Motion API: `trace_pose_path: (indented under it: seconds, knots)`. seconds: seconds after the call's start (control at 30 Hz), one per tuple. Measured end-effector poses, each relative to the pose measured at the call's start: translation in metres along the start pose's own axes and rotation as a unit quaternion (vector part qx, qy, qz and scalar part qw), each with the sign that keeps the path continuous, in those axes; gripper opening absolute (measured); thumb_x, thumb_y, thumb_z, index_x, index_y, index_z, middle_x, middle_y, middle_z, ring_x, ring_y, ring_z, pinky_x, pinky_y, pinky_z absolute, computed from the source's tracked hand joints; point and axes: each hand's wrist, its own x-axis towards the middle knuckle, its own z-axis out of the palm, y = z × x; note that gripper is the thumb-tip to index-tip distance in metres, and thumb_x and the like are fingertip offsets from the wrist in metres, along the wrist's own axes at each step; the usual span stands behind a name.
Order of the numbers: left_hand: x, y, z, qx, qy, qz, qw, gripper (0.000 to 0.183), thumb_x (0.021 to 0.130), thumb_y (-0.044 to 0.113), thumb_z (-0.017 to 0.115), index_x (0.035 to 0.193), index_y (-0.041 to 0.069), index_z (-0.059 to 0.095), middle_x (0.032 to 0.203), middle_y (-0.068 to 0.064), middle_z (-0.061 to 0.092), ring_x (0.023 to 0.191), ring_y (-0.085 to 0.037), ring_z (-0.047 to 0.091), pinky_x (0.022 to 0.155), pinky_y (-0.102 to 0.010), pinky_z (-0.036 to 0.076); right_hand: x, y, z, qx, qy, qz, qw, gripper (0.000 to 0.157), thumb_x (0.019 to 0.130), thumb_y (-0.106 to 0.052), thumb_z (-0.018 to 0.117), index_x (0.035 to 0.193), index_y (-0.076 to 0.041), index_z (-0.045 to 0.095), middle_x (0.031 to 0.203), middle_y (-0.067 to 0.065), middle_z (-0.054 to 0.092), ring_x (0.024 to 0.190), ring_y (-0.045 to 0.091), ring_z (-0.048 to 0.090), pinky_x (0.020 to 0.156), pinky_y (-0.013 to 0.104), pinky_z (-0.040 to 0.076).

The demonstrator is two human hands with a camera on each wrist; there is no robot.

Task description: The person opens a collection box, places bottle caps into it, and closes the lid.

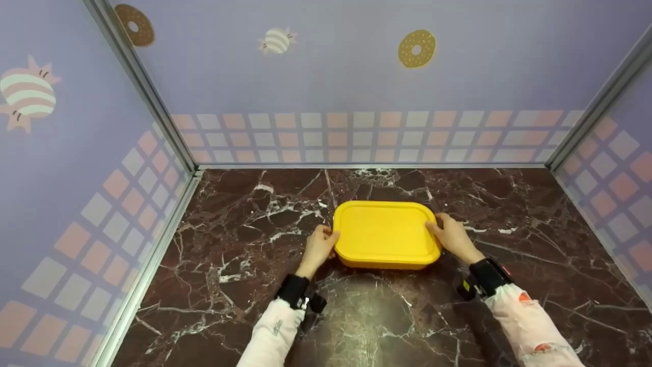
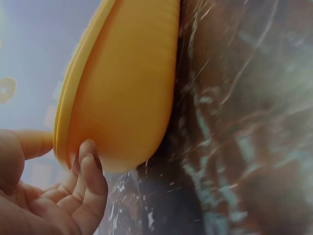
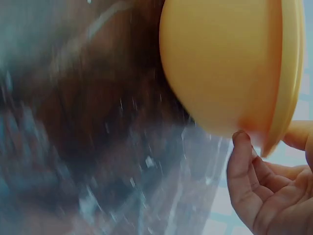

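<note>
A yellow lidded storage box (image 1: 387, 232), rectangular with rounded corners, sits between my two hands in the head view. My left hand (image 1: 320, 248) grips its left end, and my right hand (image 1: 455, 238) grips the right end. In the left wrist view the left thumb lies against the lid's rim (image 2: 66, 112), with curled fingertips (image 2: 88, 152) under it at the box's side. The right wrist view likewise has the thumb at the rim and the fingers (image 3: 242, 156) curled below it. The lid is on, so the inside is hidden.
The box is over a dark red marble-patterned tabletop (image 1: 229, 306). A lilac wall (image 1: 346, 76) with printed sweets and checks stands behind, with similar panels at left and right. A pale metal edge strip (image 1: 147, 285) runs along the left side.
</note>
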Motion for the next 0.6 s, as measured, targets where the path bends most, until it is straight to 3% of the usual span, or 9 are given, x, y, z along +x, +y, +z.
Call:
trace_pose_path:
  seconds: [0.13,0.27,0.47,0.6]
  knots:
    - [0.012,0.002,-0.002,0.041,0.011,0.01,0.9991,0.019,0.088,0.015,0.058,0.092,-0.003,0.055,0.066,-0.004,0.054,0.045,-0.02,0.052,0.04,-0.023,0.04,-0.005,-0.001,0.004,0.004,0.009,0.008,1.0,0.045,0.094,-0.026,0.05,0.115,0.014,0.046,0.096,0.024,0.057,0.078,0.027,0.057,0.062,0.033,0.046]
    - [0.018,0.002,-0.003,0.049,-0.004,-0.009,0.9988,0.018,0.088,0.014,0.06,0.091,-0.002,0.054,0.069,-0.005,0.053,0.045,-0.011,0.046,0.042,-0.022,0.039,-0.008,-0.002,0.006,-0.002,0.015,0.023,1.0,0.039,0.093,-0.025,0.051,0.105,0.012,0.051,0.08,0.015,0.056,0.063,0.021,0.053,0.052,0.029,0.042]
    - [0.021,0.003,-0.005,0.027,-0.005,-0.022,0.9994,0.017,0.085,0.012,0.063,0.089,-0.003,0.054,0.069,-0.007,0.056,0.042,-0.014,0.049,0.039,-0.022,0.04,-0.006,-0.005,0.006,-0.009,0.017,0.039,0.999,0.032,0.093,-0.023,0.051,0.098,0.009,0.052,0.073,0.012,0.054,0.054,0.018,0.05,0.045,0.028,0.041]
    - [0.021,0.003,-0.006,0.023,0.0,-0.026,0.9994,0.017,0.084,0.012,0.064,0.087,-0.003,0.054,0.068,-0.006,0.056,0.043,-0.017,0.051,0.042,-0.03,0.045,-0.005,-0.004,0.005,0.007,0.006,0.033,0.999,0.033,0.094,-0.024,0.05,0.099,0.009,0.052,0.074,0.012,0.054,0.055,0.018,0.05,0.046,0.027,0.041]
